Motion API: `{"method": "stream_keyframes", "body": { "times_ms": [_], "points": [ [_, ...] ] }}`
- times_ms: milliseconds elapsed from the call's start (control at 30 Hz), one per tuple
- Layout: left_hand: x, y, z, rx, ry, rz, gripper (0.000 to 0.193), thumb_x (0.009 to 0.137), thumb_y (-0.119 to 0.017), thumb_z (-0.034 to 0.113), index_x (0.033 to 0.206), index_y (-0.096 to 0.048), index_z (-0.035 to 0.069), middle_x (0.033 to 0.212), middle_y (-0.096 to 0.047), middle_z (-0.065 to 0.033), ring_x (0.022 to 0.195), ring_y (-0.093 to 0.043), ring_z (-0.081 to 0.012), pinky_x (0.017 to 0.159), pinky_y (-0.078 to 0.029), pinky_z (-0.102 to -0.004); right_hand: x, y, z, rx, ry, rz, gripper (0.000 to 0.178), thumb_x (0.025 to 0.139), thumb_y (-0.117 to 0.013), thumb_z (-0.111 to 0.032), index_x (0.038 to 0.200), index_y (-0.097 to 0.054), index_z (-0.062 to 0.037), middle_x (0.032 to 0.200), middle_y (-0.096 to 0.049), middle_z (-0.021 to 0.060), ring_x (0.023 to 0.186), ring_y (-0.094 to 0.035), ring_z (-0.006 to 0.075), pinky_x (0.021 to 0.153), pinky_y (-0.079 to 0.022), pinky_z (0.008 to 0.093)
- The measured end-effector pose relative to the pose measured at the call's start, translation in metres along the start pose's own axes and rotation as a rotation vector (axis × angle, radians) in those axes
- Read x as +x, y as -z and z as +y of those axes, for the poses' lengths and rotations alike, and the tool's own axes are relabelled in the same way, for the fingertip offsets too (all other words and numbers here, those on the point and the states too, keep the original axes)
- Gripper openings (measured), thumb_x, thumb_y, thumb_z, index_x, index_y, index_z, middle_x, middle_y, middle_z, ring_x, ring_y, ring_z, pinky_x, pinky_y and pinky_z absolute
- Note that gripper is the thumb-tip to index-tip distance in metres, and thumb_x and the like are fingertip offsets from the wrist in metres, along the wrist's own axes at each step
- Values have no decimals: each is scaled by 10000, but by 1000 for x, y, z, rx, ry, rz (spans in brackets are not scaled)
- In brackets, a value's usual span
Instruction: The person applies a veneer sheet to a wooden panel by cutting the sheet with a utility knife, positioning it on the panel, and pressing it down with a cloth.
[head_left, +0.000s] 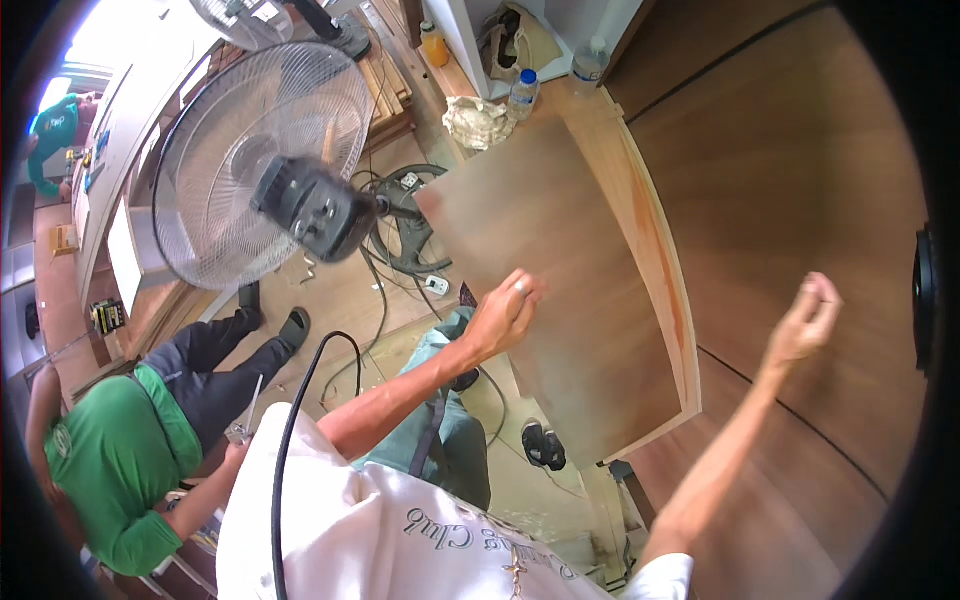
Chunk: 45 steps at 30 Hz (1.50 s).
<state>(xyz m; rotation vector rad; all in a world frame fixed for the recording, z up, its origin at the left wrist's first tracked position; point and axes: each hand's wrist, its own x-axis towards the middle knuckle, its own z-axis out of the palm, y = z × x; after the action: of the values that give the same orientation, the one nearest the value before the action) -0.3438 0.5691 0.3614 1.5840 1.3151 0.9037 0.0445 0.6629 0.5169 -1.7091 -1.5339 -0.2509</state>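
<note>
My left hand (505, 315) is over the left side of a brown wooden board (575, 290), its fingers curled together and the tips slightly blurred. A ring shows on one finger. Whether this hand touches the board, or pinches something small, I cannot tell. To the right, my right hand (803, 325) is raised in front of a large brown wood panel (770, 200), with thumb and fingertips pressed together. Anything between those fingertips is too small to make out. The brown board lies along a paler wooden strip (660, 260) beside the panel.
A large standing fan (270, 170) is at the upper left. Beyond the board are a crumpled white cloth (478, 122), a blue-capped bottle (523, 95) and an open cabinet (560, 35). Cables (370, 330) cross the floor. A person in green (125, 450) sits at the left.
</note>
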Motion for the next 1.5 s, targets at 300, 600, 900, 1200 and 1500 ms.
{"method": "stream_keyframes", "body": {
  "times_ms": [300,600,900,1200,1500],
  "points": [
    [-168,33,8,-174,210,197,156,969,-530,18,1093,-624,33,1023,-652,-85,893,-685,-171,745,-534,-315,-366,63,-181,443,-311,-783,159,934,-569,-87,1062,-648,-37,974,-663,159,919,-648,318,829,-511,396],
    [-219,123,-130,-91,398,671,173,973,-479,13,1067,-624,27,907,-655,-71,767,-672,-147,689,-542,-282,-604,106,-149,520,-946,-1124,343,930,-572,-180,1234,-571,-22,953,-680,127,814,-659,171,753,-535,320],
    [-196,252,-338,83,821,406,270,918,-558,190,1115,-636,22,826,-660,-55,700,-654,-156,622,-533,-302,-700,148,-136,463,-1713,-700,326,900,-608,-167,1216,-576,-93,948,-648,44,796,-628,126,708,-503,274],
    [-58,317,-479,-149,819,251,385,971,-546,209,1310,-534,27,1039,-629,-91,825,-650,-199,689,-519,-289,-758,59,-147,407,-1698,-654,229,934,-564,-127,1160,-582,-97,965,-621,33,837,-616,128,731,-523,283],
    [-16,329,-589,275,673,94,407,984,-520,205,1345,-504,19,1112,-615,-119,957,-616,-223,822,-489,-309,-773,-80,-181,420,-1629,-604,225,977,-570,-131,1177,-573,-27,1018,-601,66,891,-612,149,786,-544,299]
  ]
}}
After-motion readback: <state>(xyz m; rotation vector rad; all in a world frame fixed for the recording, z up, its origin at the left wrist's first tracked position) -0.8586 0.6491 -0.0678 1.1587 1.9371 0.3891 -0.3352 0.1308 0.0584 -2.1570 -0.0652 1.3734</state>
